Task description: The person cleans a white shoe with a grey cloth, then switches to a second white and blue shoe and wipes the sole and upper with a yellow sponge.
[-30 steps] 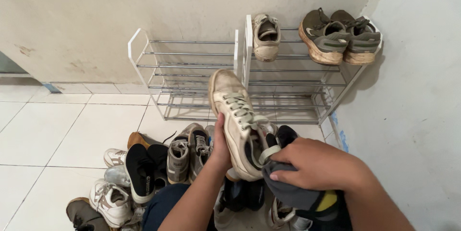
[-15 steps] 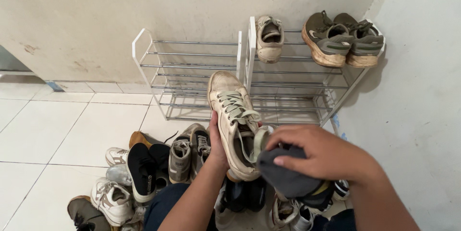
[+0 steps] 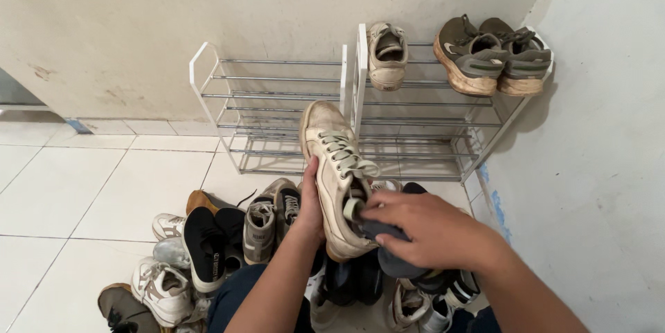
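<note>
Two hands, left hand [image 3: 309, 198] gripping sneaker [image 3: 337, 167], right hand [image 3: 415, 226] pressing cloth [image 3: 388, 250]

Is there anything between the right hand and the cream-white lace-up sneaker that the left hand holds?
Yes: a dark grey cloth lies under the right hand, pressed against the cream-white lace-up sneaker. The left hand grips the sneaker's side directly.

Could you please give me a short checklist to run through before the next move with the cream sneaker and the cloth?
1. Left hand grips the cream sneaker by its side: ok.
2. Right hand holds the dark grey cloth pressed at the sneaker's opening: ok.
3. Sneaker held clear of the shoe pile: ok.
4. Laces tucked away: not ok, they hang loose.
5. Free room on the metal shoe rack: ok, left section bare.
6. Sneaker's inside clean: cannot tell.
</note>
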